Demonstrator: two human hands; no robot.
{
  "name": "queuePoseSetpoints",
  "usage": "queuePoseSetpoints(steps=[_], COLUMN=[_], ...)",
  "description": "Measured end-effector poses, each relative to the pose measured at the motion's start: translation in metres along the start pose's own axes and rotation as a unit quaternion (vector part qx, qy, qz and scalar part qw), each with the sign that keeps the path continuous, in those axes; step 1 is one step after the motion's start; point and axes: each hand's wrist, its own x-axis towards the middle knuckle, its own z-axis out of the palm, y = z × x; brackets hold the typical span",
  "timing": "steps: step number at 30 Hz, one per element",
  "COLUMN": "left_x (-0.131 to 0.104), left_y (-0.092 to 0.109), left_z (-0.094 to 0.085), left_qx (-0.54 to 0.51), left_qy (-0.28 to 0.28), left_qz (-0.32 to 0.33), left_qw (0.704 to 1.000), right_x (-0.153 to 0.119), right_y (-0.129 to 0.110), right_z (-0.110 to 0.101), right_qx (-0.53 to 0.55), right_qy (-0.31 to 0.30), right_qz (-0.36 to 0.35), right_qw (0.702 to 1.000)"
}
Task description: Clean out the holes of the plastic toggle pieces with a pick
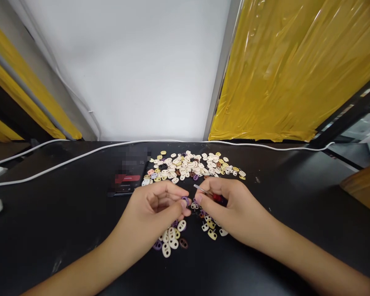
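Purple piece [185,200] is sitting in the left hand [152,218], thumb and fingertips pressing its edges in a narrow pinch. Right hand [234,207] is curling around a red-handled tool [217,197], its flat tip pointing into the gap between hands; any second item there, cannot tell. Risks: slick edges could be causing a drop into the left pile [172,233] below; a slipping tip could be jabbing fingers; a straying wrist could be mixing left and right [212,234] piles. Far pile [188,166] is lying beyond both hands.

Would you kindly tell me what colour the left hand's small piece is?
The small piece is purple, showing best in the head view.
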Motion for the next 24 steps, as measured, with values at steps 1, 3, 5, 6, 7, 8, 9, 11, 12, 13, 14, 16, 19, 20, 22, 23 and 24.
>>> queuePoseSetpoints(steps=[1, 3, 5, 6, 7, 8, 9, 11, 12, 13, 14, 16, 19, 20, 22, 23, 24], left_x=[0.001, 0.003, 0.003, 0.002, 0.001, 0.0, -0.001, -0.002, -0.002, -0.003, -0.002, -0.001, 0.001, 0.002, 0.002, 0.002, 0.001], left_y=[0.001, 0.002, 0.003, 0.003, 0.004, 0.004, 0.005, 0.006, 0.007, 0.007, 0.006, 0.005, 0.005, 0.005, 0.004, 0.004, 0.004], left_z=[-0.002, -0.007, -0.011, -0.013, -0.014, -0.015, -0.015, -0.015, -0.015, -0.015, -0.015, -0.015, -0.017, -0.018, -0.019, -0.019, -0.02], left_qx=[0.015, 0.062, 0.141, 0.189, 0.239, 0.282, 0.317, 0.356, 0.366, 0.375, 0.384, 0.397, 0.41, 0.415, 0.424, 0.429, 0.433], left_qy=[-0.002, -0.013, -0.033, -0.046, -0.057, -0.067, -0.075, -0.087, -0.091, -0.095, -0.1, -0.112, -0.131, -0.135, -0.14, -0.143, -0.144], left_qz=[-0.001, 0.007, 0.028, 0.044, 0.062, 0.08, 0.093, 0.107, 0.108, 0.107, 0.108, 0.112, 0.117, 0.119, 0.126, 0.129, 0.13], left_qw=[1.0, 0.998, 0.989, 0.98, 0.967, 0.954, 0.941, 0.924, 0.92, 0.916, 0.912, 0.904, 0.895, 0.892, 0.886, 0.883, 0.88], right_x=[0.001, 0.004, 0.006, 0.007, 0.008, 0.009, 0.009, 0.011, 0.011, 0.012, 0.012, 0.013, 0.013, 0.014, 0.019, 0.024, 0.032], right_y=[0.0, 0.001, 0.003, 0.005, 0.007, 0.009, 0.011, 0.014, 0.016, 0.017, 0.017, 0.017, 0.016, 0.016, 0.015, 0.015, 0.014], right_z=[-0.004, -0.013, -0.02, -0.024, -0.026, -0.028, -0.029, -0.03, -0.029, -0.029, -0.028, -0.027, -0.027, -0.027, -0.028, -0.028, -0.028], right_qx=[-0.002, -0.016, -0.043, -0.057, -0.069, -0.077, -0.082, -0.088, -0.09, -0.092, -0.092, -0.094, -0.118, -0.135, -0.175, -0.195, -0.216], right_qy=[-0.008, -0.027, -0.053, -0.067, -0.079, -0.088, -0.092, -0.085, -0.078, -0.072, -0.065, -0.044, 0.01, 0.032, 0.067, 0.079, 0.076], right_qz=[0.016, 0.051, 0.086, 0.101, 0.112, 0.119, 0.124, 0.126, 0.126, 0.124, 0.12, 0.102, 0.045, 0.022, -0.02, -0.035, -0.046], right_qw=[1.0, 0.998, 0.994, 0.991, 0.988, 0.986, 0.985, 0.984, 0.985, 0.985, 0.986, 0.989, 0.992, 0.99, 0.982, 0.977, 0.972])
